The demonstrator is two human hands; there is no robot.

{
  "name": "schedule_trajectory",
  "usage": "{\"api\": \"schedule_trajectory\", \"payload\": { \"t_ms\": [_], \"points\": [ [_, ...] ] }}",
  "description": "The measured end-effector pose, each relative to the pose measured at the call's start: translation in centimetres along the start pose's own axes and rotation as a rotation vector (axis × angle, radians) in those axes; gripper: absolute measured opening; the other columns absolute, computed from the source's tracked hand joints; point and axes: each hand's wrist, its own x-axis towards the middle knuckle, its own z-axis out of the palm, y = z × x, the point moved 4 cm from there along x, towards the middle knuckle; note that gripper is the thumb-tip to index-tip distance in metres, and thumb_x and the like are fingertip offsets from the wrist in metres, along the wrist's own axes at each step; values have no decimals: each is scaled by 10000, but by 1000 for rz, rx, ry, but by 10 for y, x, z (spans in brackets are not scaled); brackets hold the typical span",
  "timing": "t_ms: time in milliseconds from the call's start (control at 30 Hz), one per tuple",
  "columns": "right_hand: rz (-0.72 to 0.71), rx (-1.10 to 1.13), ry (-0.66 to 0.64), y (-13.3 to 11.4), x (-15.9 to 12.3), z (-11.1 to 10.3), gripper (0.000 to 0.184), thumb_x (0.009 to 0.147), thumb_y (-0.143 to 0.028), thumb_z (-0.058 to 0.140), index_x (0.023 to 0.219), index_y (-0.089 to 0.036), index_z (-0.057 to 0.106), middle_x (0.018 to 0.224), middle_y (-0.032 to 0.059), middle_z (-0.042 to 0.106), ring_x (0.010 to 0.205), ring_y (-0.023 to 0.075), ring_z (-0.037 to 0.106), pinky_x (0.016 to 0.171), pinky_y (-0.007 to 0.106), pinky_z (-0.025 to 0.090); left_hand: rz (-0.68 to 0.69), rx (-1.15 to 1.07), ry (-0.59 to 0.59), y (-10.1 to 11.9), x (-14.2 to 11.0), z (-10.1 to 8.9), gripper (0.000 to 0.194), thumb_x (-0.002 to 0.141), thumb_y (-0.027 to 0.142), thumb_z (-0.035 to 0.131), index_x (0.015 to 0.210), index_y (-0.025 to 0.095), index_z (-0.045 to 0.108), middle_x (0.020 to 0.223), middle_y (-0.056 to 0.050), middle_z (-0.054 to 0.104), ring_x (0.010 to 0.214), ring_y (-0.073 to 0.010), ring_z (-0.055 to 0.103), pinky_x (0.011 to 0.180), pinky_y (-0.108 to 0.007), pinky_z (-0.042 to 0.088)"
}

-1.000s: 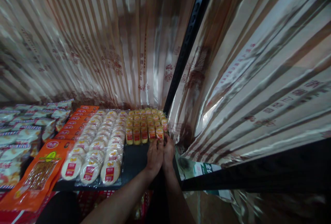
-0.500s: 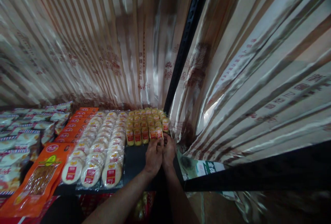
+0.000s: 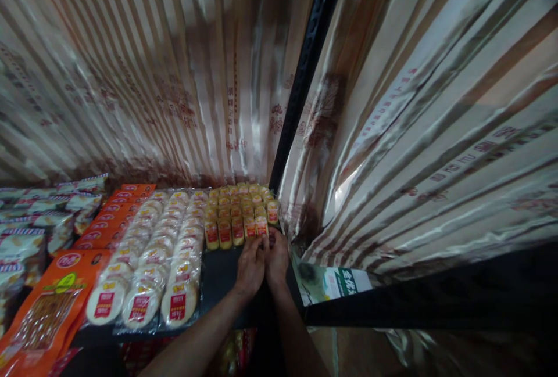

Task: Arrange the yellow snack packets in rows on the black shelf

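Small yellow packaged cakes [image 3: 224, 232] with red labels stand in tight rows at the right end of a dark shelf [image 3: 218, 275]. My left hand [image 3: 251, 266] and my right hand [image 3: 276, 256] come together at the front row, fingers curled in. Between their fingertips is one packaged cake [image 3: 261, 226], upright at the row's right end. My fingers hide its lower part. Just behind my right hand, another packaged cake [image 3: 272, 212] stands at the shelf's right side.
Left of the cakes lie overlapping rows of round white packaged biscuits [image 3: 178, 301]. Beyond them are orange snack packets [image 3: 52, 307] and white snack bags [image 3: 21, 249]. A black perforated post [image 3: 300, 86] rises at the corner, before striped plastic sheeting [image 3: 196, 75]. A dark rail [image 3: 414, 295] runs right.
The view has shifted slightly, so the shelf goods appear farther left. The cake at my fingertips now stands straighter and closer in line with the front row. Both hands stay together there.
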Motion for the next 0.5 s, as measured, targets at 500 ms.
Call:
{"api": "schedule_trajectory", "payload": {
  "t_ms": [500],
  "points": [
    [65,2,-72,-3,1,-1,297,800,-324,406,970,-153,580,922,102,609,820,211,576,774,372,453,16,39,21,-11,1,6,422,858,262,316,1194,141,541,1295,-87,517,1239,-171,409,1091,-345,266]
  ]
}}
